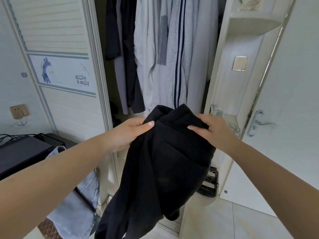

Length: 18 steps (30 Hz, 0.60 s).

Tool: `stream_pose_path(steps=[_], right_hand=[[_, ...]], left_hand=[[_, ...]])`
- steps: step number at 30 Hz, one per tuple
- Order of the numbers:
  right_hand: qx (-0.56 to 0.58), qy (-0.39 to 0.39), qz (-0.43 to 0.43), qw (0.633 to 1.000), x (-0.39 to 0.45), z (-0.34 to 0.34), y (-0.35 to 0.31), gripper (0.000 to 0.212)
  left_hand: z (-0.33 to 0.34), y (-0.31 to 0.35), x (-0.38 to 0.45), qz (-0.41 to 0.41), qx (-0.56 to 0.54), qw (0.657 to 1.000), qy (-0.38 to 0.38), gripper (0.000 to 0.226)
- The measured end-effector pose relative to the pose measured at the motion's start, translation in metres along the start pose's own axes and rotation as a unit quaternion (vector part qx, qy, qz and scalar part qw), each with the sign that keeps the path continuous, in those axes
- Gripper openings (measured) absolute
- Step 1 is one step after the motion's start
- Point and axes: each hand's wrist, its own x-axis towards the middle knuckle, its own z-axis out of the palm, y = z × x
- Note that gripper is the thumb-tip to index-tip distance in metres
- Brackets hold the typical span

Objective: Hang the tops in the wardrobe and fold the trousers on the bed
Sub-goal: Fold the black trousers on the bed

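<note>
Head view: hanging clothes [165,54] behind black trousers [164,166].

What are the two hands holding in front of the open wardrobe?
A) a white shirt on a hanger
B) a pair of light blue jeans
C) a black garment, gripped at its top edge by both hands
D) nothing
C: the left hand and the right hand each grip the top edge of the black garment, which hangs down in front of the wardrobe.
</note>
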Motion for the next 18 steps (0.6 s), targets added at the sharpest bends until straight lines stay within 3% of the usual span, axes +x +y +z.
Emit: stream_pose_path(steps=[4,8,11,18], right_hand=[[0.026,-0.035,-0.034,0.998,0.014,-0.007,-0.017,0.010],[0.035,-0.090,-0.022,0.995,0.026,-0.007,-0.034,0.003],[0.026,-0.110,-0.027,0.993,0.033,-0.006,-0.040,0.032],[-0.029,-0.065,0.040,0.997,0.048,-0.026,-0.048,0.046]], left_hand=[[0.001,0.005,-0.001,-0.012,-0.105,0.994,0.001,0.037],[0.008,0.010,0.001,0.016,-0.102,0.994,0.033,0.031],[0.016,0.014,0.003,0.026,-0.100,0.993,0.060,0.030],[0.036,0.038,0.002,0.081,-0.136,0.986,0.049,0.034]])
